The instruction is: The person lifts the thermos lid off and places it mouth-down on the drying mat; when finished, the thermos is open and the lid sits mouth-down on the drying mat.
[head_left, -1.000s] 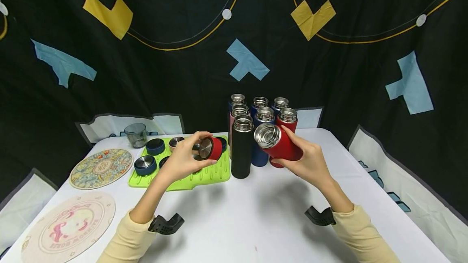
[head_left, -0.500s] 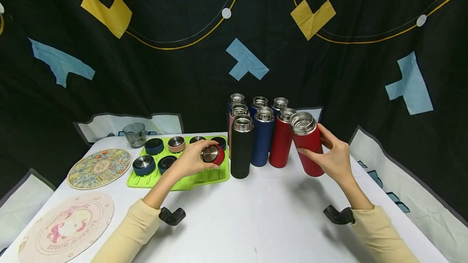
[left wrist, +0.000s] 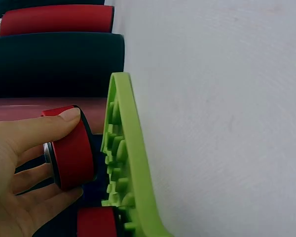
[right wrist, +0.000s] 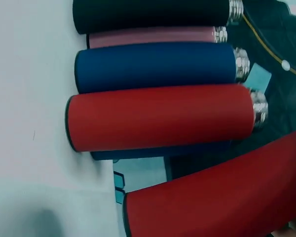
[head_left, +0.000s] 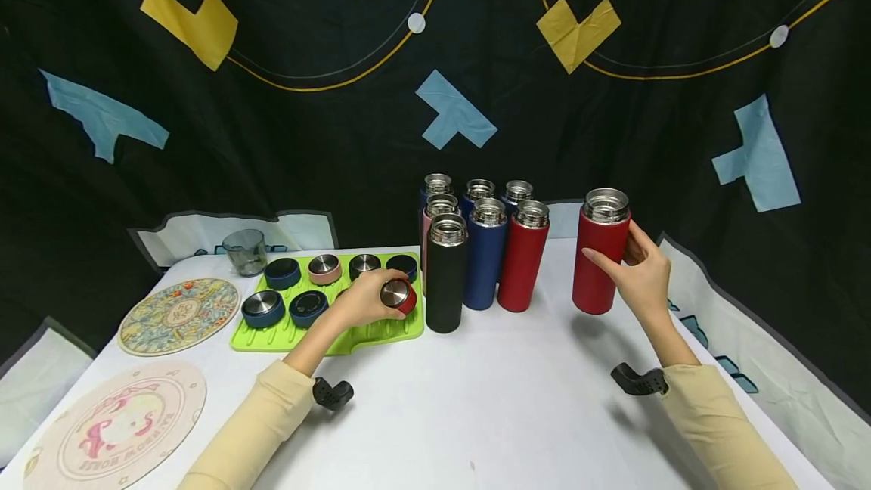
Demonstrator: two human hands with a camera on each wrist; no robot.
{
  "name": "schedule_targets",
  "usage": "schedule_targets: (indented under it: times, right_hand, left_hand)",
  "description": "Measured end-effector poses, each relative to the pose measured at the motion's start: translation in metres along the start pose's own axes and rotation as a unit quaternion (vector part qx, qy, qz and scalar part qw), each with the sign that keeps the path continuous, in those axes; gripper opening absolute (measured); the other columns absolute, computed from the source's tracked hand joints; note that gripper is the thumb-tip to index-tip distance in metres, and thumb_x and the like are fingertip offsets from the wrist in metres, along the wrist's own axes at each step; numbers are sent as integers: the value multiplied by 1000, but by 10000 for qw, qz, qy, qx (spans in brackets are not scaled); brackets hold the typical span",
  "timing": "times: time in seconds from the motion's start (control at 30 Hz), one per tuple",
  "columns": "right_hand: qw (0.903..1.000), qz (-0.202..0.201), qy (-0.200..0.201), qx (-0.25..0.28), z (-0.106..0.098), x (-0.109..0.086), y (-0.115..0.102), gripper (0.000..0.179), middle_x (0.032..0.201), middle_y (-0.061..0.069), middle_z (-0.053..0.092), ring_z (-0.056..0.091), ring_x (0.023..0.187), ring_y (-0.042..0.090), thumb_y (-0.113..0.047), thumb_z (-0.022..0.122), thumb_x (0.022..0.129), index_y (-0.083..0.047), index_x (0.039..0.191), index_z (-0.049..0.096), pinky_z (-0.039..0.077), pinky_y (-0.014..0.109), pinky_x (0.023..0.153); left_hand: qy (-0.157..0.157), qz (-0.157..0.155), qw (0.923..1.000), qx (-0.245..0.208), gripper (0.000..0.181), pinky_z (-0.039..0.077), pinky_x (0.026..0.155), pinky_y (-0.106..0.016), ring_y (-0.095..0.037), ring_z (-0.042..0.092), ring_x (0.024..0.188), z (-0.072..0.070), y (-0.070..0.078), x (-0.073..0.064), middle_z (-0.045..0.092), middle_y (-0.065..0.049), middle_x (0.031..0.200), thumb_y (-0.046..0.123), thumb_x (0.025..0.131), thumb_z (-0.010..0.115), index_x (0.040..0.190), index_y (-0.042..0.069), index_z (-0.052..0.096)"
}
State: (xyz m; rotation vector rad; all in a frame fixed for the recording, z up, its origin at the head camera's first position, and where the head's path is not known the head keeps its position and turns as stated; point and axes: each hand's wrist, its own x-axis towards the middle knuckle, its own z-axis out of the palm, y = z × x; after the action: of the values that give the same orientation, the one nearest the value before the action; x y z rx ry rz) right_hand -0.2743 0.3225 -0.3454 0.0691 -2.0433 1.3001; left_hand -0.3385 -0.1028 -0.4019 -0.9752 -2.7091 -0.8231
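Note:
My left hand point(head_left: 364, 301) pinches a red bottle lid point(head_left: 399, 296) with a metal disc on top, just over the front right of a ribbed green mat point(head_left: 384, 333). In the left wrist view the thumb and fingers grip the lid's sides, apart from the mat; a second red lid point(left wrist: 96, 222) lies lower. My right hand point(head_left: 643, 271) grips a red thermos bottle point(head_left: 599, 263), lidless and nearly upright, raised over the right side of the table. Left of it stand a red bottle point(head_left: 522, 267), a blue bottle point(head_left: 485, 263) and a black bottle point(head_left: 445, 286), all uncapped.
Behind the front bottles stand a pink bottle point(right wrist: 153, 37) and several blue ones. Several lids, such as a blue lid point(head_left: 263, 310) and a pink lid point(head_left: 324, 269), sit on the mat. A glass cup point(head_left: 246, 252) and two round mats point(head_left: 180, 316) lie left.
My right hand has carried the red bottle rightward, turning it from tilted to nearly upright. My left hand has lowered the red lid slightly toward the mat, its metal disc now facing more upward.

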Motion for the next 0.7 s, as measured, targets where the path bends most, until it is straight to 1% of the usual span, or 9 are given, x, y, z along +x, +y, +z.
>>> schedule_targets:
  times: [0.17, 0.3, 0.5, 0.7]
  right_hand:
    - [9987, 445, 102, 237, 6, 15, 8, 75, 137, 8, 55, 56, 116, 26, -25, 78, 82, -18, 147, 42, 48, 32, 97]
    - [9966, 718, 140, 381, 16, 25, 16, 76, 140, 7, 53, 54, 120, 26, -29, 78, 82, -18, 148, 40, 46, 36, 101]
    - [9949, 913, 196, 379, 37, 38, 31, 75, 137, 9, 54, 54, 119, 25, -33, 78, 82, -12, 143, 41, 46, 37, 101]
    - [9923, 1125, 185, 485, 55, 44, 50, 75, 134, 11, 55, 54, 117, 24, -32, 78, 81, -8, 140, 39, 47, 40, 99]
  left_hand:
    - [-118, -143, 9998, 8, 64, 53, 88, -42, -30, 61, 106, 5, -3, 4, 64, -15, 115, 13, 69, 88, 124, -2, 60]
    - [-174, -243, 9995, 85, 63, 54, 87, -41, -29, 61, 104, 9, -7, 6, 65, -14, 114, 12, 67, 88, 123, -2, 61]
    - [-219, -174, 9994, 220, 62, 55, 83, -39, -29, 63, 101, 11, -11, 10, 66, -14, 112, 13, 67, 89, 121, -4, 62]
    - [-352, -164, 9991, 162, 62, 56, 83, -38, -30, 63, 100, 12, -11, 13, 65, -16, 114, 14, 68, 88, 121, -4, 62]
